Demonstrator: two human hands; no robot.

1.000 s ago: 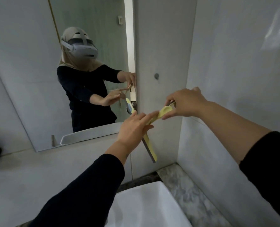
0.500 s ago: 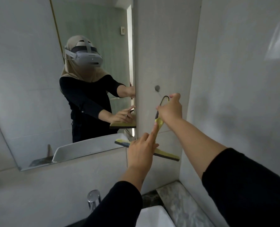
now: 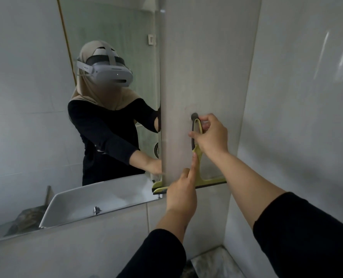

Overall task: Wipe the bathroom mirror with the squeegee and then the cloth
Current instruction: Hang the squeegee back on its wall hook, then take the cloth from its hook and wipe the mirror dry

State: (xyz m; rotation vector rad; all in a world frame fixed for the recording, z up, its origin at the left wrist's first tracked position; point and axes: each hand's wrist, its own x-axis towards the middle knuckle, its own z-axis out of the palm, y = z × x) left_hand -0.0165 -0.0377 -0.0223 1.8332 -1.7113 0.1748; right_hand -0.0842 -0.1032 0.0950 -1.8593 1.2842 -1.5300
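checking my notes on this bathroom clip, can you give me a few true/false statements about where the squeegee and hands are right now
1. The right hand grips the looped handle of the squeegee. True.
2. The handle loop is at the wall hook. True.
3. The squeegee blade is pressed on the mirror glass. False: it lies against the tiled wall beside the mirror.
4. The left hand holds a cloth. False: no cloth shows; its index finger rests along the squeegee's neck.
5. The blade is at the top. False: it is at the bottom.

The squeegee [image 3: 199,161] is held against the wall panel [image 3: 202,67], right of the mirror [image 3: 46,117], its loop apparently at the wall hook [image 3: 194,115]. The blade is placed low, near the mirror's bottom corner.
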